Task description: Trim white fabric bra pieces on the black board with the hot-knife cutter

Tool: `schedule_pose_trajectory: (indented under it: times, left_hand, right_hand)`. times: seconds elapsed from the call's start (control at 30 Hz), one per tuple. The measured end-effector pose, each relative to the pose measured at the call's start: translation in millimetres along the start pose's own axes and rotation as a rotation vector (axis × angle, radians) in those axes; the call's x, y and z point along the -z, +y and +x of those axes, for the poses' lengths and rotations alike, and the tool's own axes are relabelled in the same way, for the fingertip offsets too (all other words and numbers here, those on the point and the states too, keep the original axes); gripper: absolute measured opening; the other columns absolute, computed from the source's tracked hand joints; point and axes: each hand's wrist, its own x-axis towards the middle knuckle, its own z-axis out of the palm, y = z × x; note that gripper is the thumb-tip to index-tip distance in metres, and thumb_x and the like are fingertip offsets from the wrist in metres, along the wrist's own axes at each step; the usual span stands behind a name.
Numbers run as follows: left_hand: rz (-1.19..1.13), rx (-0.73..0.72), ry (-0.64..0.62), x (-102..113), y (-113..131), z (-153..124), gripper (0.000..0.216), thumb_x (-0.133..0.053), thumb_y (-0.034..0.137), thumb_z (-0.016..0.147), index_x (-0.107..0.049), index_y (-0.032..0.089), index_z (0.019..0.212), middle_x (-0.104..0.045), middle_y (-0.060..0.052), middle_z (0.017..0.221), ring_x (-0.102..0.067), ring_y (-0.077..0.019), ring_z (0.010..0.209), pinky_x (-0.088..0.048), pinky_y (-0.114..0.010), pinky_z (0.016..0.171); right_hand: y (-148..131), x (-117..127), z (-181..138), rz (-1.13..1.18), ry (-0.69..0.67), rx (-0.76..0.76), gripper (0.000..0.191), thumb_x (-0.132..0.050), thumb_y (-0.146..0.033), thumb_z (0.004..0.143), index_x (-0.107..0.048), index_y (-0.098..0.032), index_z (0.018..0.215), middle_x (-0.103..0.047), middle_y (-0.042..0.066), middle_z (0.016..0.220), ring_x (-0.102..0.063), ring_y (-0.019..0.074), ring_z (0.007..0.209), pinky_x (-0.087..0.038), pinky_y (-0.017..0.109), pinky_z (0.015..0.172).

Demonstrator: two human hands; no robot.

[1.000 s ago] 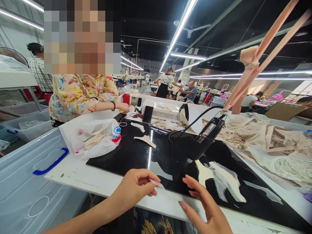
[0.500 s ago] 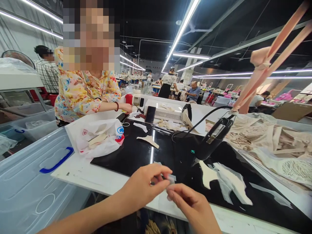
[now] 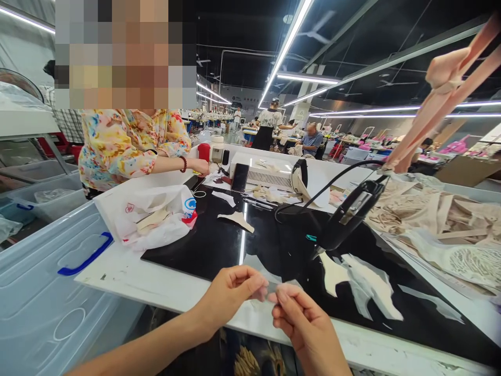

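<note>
Pinching: the left hand (image 3: 230,292) and the right hand (image 3: 309,329) meet at near centre, thumb and forefinger of each closed on one slip (image 3: 273,286); the other fingers are curled in loosely.
Slip look: thin, pale and half see-through, small enough that the fingertips hide much of it; its outline cannot be told.
Slip place: in the air just above the near edge of the white table (image 3: 129,279), in front of the black mat (image 3: 211,245).
Left, near: one clear storage bin (image 3: 39,292) with one blue handle (image 3: 84,258).
Left, far: one co-worker in a flowered shirt (image 3: 125,146), one red bracelet (image 3: 183,164) on the wrist, that hand resting on the table.
Bag: one white plastic bag (image 3: 152,216) on the table's left part, with one red mark and one blue mark; the print is too small to read.
Centre, far: one red cup (image 3: 203,152), one dark phone (image 3: 238,177) leaning on one white machine (image 3: 270,177).
Mat, far part: two pale cut pieces (image 3: 237,219) lying flat, near each other.
Right of centre: one black corded tool (image 3: 352,211), tilted, tip down on the mat.
Mat, near right: several white scraps (image 3: 368,284), overlapping, count unclear.
Right: a heap of beige lace (image 3: 438,219); above it, pink straps (image 3: 442,99) knotted once.
</note>
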Motion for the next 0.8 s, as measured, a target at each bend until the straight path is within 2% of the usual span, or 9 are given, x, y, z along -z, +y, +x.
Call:
schedule_pose_trajectory:
  times: [0.1, 0.17, 0.2, 0.3, 0.37, 0.47, 0.6, 0.7, 0.8]
  left_hand:
    - [-0.012, 0.075, 0.0, 5, 0, 3, 0.047, -0.071, 0.06, 0.082, -0.064, 0.014, 0.083, -0.066, 0.0, 0.074, -0.06, -0.0105, 0.065, -0.051, -0.028, 0.074]
    - [0.012, 0.127, -0.032, 9, 0, 5, 0.051, -0.07, 0.064, 0.08, -0.062, 0.014, 0.084, -0.063, 0.001, 0.068, -0.057, -0.0093, 0.056, -0.049, -0.026, 0.065]
    - [0.028, 0.145, -0.056, 11, 0, 6, 0.053, -0.069, 0.066, 0.08, -0.061, 0.014, 0.084, -0.063, 0.001, 0.065, -0.056, -0.0089, 0.054, -0.048, -0.025, 0.061]
    - [0.064, 0.176, -0.149, 15, 2, 8, 0.053, -0.068, 0.066, 0.08, -0.059, 0.015, 0.084, -0.062, 0.002, 0.063, -0.055, -0.0082, 0.05, -0.045, -0.022, 0.055]
    - [0.087, 0.192, -0.2, 15, 6, 10, 0.05, -0.067, 0.065, 0.081, -0.058, 0.015, 0.085, -0.06, 0.003, 0.061, -0.054, -0.008, 0.048, -0.045, -0.021, 0.052]
    - [0.126, 0.183, -0.22, 16, 10, 16, 0.047, -0.064, 0.063, 0.083, -0.057, 0.016, 0.084, -0.057, 0.004, 0.058, -0.051, -0.0075, 0.046, -0.047, -0.021, 0.051]
    - [0.184, 0.145, -0.201, 22, 7, 30, 0.042, -0.063, 0.058, 0.084, -0.057, 0.017, 0.083, -0.051, 0.007, 0.054, -0.042, -0.0063, 0.043, -0.052, -0.025, 0.05]
    - [0.211, 0.14, -0.136, 28, 3, 41, 0.035, -0.065, 0.05, 0.084, -0.059, 0.017, 0.093, -0.051, 0.008, 0.058, -0.044, -0.0069, 0.045, -0.05, -0.023, 0.048]
    - [0.258, 0.105, -0.044, 32, 3, 47, 0.035, -0.067, 0.041, 0.082, -0.058, 0.019, 0.109, -0.054, 0.006, 0.071, -0.051, -0.0095, 0.052, -0.049, -0.023, 0.047]
  right_hand:
    - [-1, 21, 7, -0.092, 0.156, 0.079, 0.048, -0.087, -0.053, 0.068, -0.072, -0.019, 0.1, -0.074, 0.005, 0.09, -0.067, 0.0182, 0.076, -0.058, 0.025, 0.063]
    - [-7, 32, 11, -0.196, 0.275, 0.19, 0.052, -0.084, -0.057, 0.07, -0.069, -0.022, 0.106, -0.075, 0.005, 0.099, -0.069, 0.0194, 0.082, -0.06, 0.026, 0.07]
    - [-10, 34, 11, -0.271, 0.289, 0.25, 0.051, -0.081, -0.058, 0.073, -0.067, -0.023, 0.107, -0.074, 0.005, 0.104, -0.069, 0.0198, 0.085, -0.06, 0.027, 0.075]
    - [-14, 24, 4, -0.472, 0.15, 0.364, 0.041, -0.067, -0.058, 0.087, -0.065, -0.025, 0.111, -0.071, 0.005, 0.119, -0.067, 0.0211, 0.106, -0.055, 0.028, 0.095]
    - [-12, 10, -1, -0.508, 0.033, 0.36, 0.037, -0.059, -0.058, 0.092, -0.065, -0.027, 0.111, -0.07, 0.004, 0.123, -0.063, 0.02, 0.116, -0.05, 0.025, 0.1]
    - [-6, -4, -1, -0.506, -0.079, 0.309, 0.032, -0.058, -0.057, 0.093, -0.066, -0.028, 0.103, -0.071, 0.001, 0.107, -0.066, 0.0178, 0.104, -0.052, 0.021, 0.089]
    - [-3, 1, 16, -0.603, -0.106, 0.302, 0.029, -0.065, -0.054, 0.089, -0.068, -0.025, 0.085, -0.065, -0.002, 0.077, -0.062, 0.0151, 0.073, -0.051, 0.02, 0.068]
    - [-5, 10, 35, -0.711, -0.117, 0.369, 0.027, -0.064, -0.05, 0.09, -0.072, -0.024, 0.091, -0.065, -0.001, 0.075, -0.061, 0.0149, 0.065, -0.049, 0.022, 0.062]
    - [-8, 15, 52, -0.844, -0.143, 0.495, 0.024, -0.062, -0.045, 0.094, -0.074, -0.025, 0.099, -0.067, 0.0, 0.081, -0.06, 0.014, 0.064, -0.048, 0.022, 0.06]
